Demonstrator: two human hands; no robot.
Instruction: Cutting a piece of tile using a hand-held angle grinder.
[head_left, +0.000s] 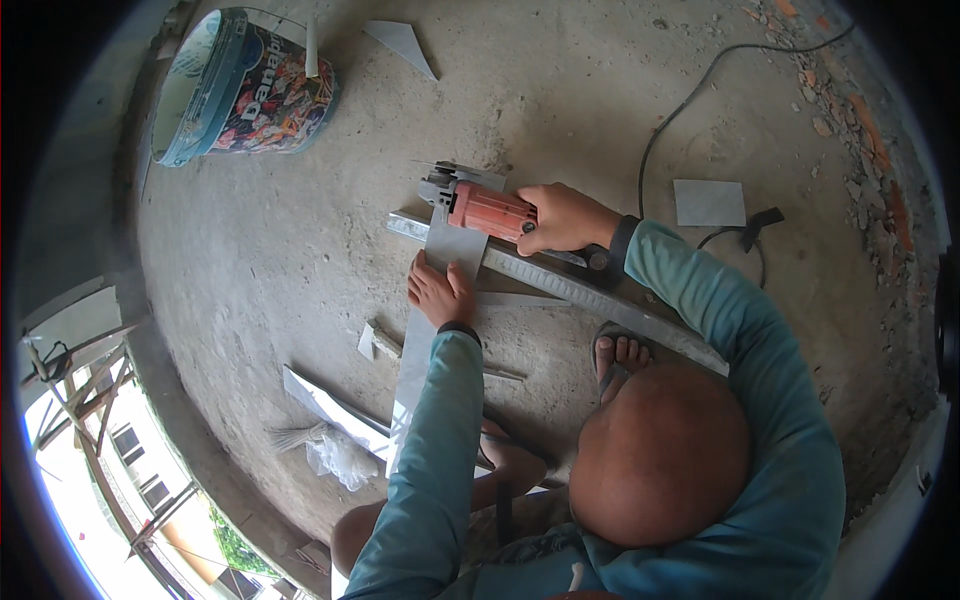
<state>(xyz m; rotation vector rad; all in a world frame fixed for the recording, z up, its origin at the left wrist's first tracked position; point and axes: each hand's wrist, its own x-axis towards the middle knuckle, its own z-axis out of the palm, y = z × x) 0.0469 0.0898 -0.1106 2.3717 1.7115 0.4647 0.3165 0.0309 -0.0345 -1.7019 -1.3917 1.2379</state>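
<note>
Toward the upper left of the rough concrete floor (250,250), a glossy plastic bucket (285,115) lies on its side; nearer, a crumpled clear plastic bag (345,458) sits. To its right, the left hand (441,292) rests palm-down with fingers loosely spread and slightly bent, on a smooth grey slab strip (457,250) whose long axis runs away from the person, across a straight metal bar (610,292). Just beyond that hand, the red angle grinder (490,210) lies crosswise to the strip, its metal head over the far end. The right hand, (568,218) nearer the grinder, curls closed around its rear body. Farther right, a flat, pale squarish piece (709,203) lies beside a thin dark cable (655,140).
</note>
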